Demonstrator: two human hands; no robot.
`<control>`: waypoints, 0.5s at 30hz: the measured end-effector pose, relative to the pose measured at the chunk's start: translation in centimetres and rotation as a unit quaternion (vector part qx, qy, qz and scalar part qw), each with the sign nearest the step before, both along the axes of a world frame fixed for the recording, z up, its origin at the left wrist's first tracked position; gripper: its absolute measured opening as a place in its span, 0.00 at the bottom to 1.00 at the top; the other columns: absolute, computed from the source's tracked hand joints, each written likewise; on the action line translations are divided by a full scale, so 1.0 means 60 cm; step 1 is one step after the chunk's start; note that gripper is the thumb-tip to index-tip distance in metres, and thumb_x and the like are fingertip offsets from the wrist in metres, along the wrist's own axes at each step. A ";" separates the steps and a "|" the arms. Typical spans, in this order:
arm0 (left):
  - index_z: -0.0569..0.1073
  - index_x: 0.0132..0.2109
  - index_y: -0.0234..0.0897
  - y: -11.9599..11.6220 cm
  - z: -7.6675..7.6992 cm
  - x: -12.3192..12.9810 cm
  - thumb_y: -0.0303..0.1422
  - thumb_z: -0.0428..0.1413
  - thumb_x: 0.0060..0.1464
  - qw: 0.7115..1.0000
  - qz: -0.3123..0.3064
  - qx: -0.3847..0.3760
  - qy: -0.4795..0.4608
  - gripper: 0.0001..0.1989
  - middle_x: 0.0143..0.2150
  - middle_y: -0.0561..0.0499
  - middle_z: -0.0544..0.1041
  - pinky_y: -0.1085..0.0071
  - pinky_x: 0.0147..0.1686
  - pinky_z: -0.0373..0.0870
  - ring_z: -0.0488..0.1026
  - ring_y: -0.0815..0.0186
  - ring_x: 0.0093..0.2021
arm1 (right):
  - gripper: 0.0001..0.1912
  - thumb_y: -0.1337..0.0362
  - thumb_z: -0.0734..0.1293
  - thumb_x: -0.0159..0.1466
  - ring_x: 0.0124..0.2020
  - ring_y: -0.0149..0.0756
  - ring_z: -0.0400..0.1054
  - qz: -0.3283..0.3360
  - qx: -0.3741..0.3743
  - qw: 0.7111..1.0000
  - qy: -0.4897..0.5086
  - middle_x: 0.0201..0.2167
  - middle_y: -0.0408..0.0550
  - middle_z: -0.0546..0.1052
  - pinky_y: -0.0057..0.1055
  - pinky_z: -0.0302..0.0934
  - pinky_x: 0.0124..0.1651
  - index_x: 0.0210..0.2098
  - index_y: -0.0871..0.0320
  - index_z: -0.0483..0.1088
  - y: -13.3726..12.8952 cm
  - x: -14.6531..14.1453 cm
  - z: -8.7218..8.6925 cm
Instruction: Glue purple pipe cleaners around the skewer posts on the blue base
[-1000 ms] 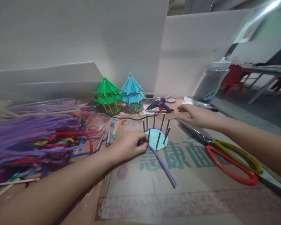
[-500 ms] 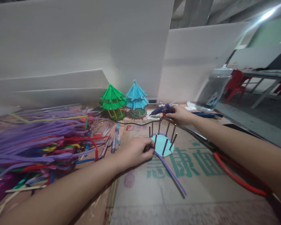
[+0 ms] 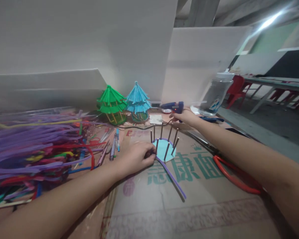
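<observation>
My left hand (image 3: pixel 142 156) is closed at the near left edge of a light blue disc (image 3: pixel 165 151), pinching a purple pipe cleaner (image 3: pixel 171 174) there. Several thin brown sticks stand upright on the disc, and the purple strip runs along part of its rim. The strip's free end trails toward me over the cardboard. Farther back, my right hand (image 3: pixel 183 116) grips a dark blue hot glue gun (image 3: pixel 173 106) with a small red light. The gun's nozzle points left, roughly level, above and behind the disc. My fingers partly hide its handle.
Green (image 3: pixel 111 101) and blue (image 3: pixel 138 99) roofed models stand at the back. Pipe cleaners (image 3: pixel 32 142) heap at left, beside pens (image 3: pixel 113 147). Red-handled scissors (image 3: pixel 235 176) lie under my right forearm. A clear bottle (image 3: pixel 215 94) stands back right. A cardboard sheet (image 3: pixel 189 212) covers the work surface.
The glue gun has risen and levelled out, away from the white pad and slightly back from the disc. My left hand keeps its pinch on the strip. The whole view has shifted slightly.
</observation>
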State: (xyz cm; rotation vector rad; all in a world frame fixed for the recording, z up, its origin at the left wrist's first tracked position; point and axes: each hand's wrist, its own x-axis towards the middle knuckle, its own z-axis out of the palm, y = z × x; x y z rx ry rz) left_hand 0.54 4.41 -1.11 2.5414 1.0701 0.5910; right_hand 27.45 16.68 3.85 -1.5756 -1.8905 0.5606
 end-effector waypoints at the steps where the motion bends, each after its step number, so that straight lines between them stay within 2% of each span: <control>1: 0.76 0.38 0.37 0.000 0.000 -0.001 0.31 0.54 0.58 1.000 -0.001 -0.002 0.000 0.06 0.32 0.51 0.76 0.72 0.32 0.61 0.70 0.66 0.31 | 0.14 0.60 0.65 0.66 0.38 0.39 0.78 0.004 0.005 1.000 0.008 0.38 0.58 0.83 0.31 0.69 0.42 0.44 0.64 0.77 -0.013 0.005 0.010; 3: 0.76 0.38 0.37 -0.001 0.002 -0.001 0.31 0.53 0.58 1.000 -0.002 -0.005 0.001 0.06 0.32 0.51 0.76 0.71 0.32 0.61 0.70 0.66 0.32 | 0.16 0.61 0.64 0.67 0.42 0.41 0.78 0.008 0.025 1.000 0.017 0.39 0.56 0.83 0.32 0.69 0.45 0.48 0.63 0.76 -0.048 0.019 0.026; 5: 0.76 0.38 0.37 -0.002 0.003 -0.001 0.31 0.53 0.58 1.000 -0.004 -0.008 0.001 0.07 0.32 0.51 0.76 0.71 0.32 0.61 0.70 0.66 0.32 | 0.16 0.60 0.65 0.66 0.43 0.43 0.77 0.016 0.068 0.997 0.020 0.37 0.54 0.83 0.36 0.70 0.46 0.49 0.61 0.76 -0.093 0.033 0.034; 8: 0.75 0.38 0.36 -0.003 0.005 -0.001 0.31 0.53 0.58 1.000 -0.003 0.000 0.001 0.07 0.31 0.51 0.76 0.71 0.31 0.61 0.70 0.66 0.31 | 0.15 0.55 0.67 0.65 0.39 0.42 0.77 0.041 0.133 0.989 0.053 0.39 0.53 0.83 0.40 0.72 0.47 0.44 0.58 0.77 -0.167 0.050 0.028; 10: 0.75 0.38 0.36 -0.002 0.004 -0.002 0.32 0.53 0.59 1.000 -0.007 0.011 0.002 0.07 0.31 0.51 0.75 0.71 0.31 0.61 0.69 0.66 0.30 | 0.14 0.53 0.68 0.65 0.38 0.42 0.78 0.050 0.150 0.983 0.089 0.41 0.53 0.82 0.42 0.73 0.48 0.42 0.56 0.76 -0.211 0.061 0.017; 12: 0.76 0.38 0.36 -0.001 0.003 -0.003 0.32 0.53 0.59 1.000 -0.010 0.015 -0.001 0.07 0.30 0.51 0.75 0.71 0.31 0.61 0.70 0.66 0.30 | 0.11 0.55 0.68 0.66 0.40 0.43 0.78 0.085 0.126 0.987 0.051 0.42 0.52 0.82 0.42 0.72 0.50 0.43 0.54 0.76 -0.244 0.075 0.006; 15: 0.77 0.41 0.36 0.001 0.001 -0.006 0.28 0.52 0.56 1.000 -0.011 0.009 -0.012 0.09 0.33 0.50 0.78 0.70 0.35 0.65 0.73 0.64 0.34 | 0.07 0.58 0.69 0.65 0.43 0.46 0.78 0.189 0.116 0.974 -0.054 0.43 0.50 0.82 0.41 0.71 0.51 0.41 0.50 0.78 -0.268 0.096 -0.007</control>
